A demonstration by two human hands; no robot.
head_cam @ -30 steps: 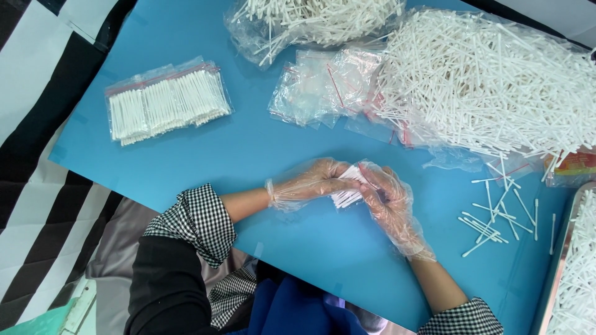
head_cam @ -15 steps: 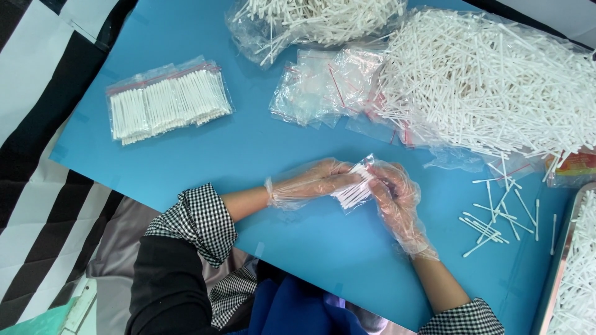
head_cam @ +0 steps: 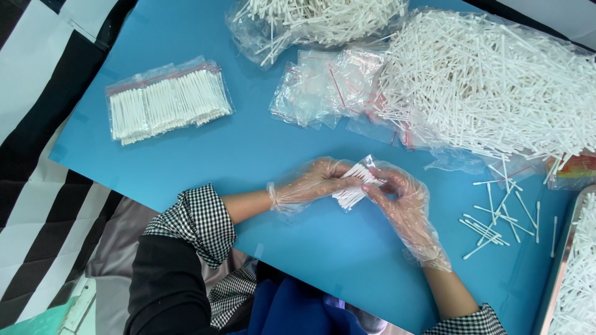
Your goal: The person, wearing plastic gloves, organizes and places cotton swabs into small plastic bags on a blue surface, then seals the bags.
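Both hands, in loose clear gloves, pinched one small bag of white swabs point(head_cam: 352, 188) just below the heap of empty bags point(head_cam: 329, 87); left hand point(head_cam: 310, 183) gripped the bag end, right hand point(head_cam: 397, 198) closed on the mouth, seemingly; risk: slack glove film snagging, swabs spilling onto the blue table point(head_cam: 261, 155).

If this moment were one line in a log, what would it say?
left hand: holds small bag of white sticks | right hand: grips same bag | nearby: filled bags, loose stick pile | surface: blue table
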